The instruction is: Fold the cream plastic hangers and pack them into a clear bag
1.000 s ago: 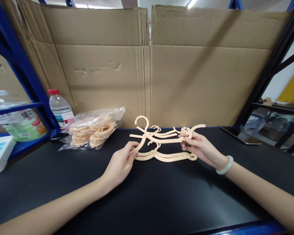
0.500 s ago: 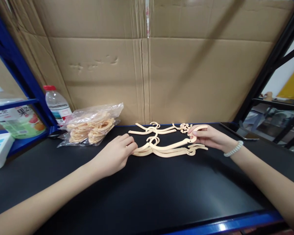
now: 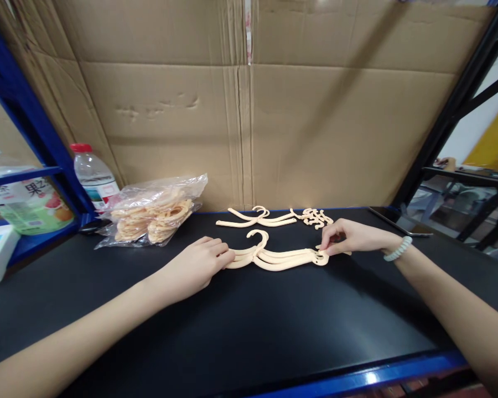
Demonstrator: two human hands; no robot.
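Two hands press one small stack of cream plastic hangers [image 3: 274,257] flat on the black desk [image 3: 249,320]: my left hand [image 3: 199,264] pinches one end, my right hand [image 3: 346,239] the other. I should align hooks evenly, pressing gently.

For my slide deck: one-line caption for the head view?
Both hands, left and right, press the ends of stacked cream hangers on a black table.

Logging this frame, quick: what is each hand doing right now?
Left hand: fingers curled, fingertips on the left end of the stack of cream plastic hangers; not a full grip.
Right hand: pinching the stack's right end.
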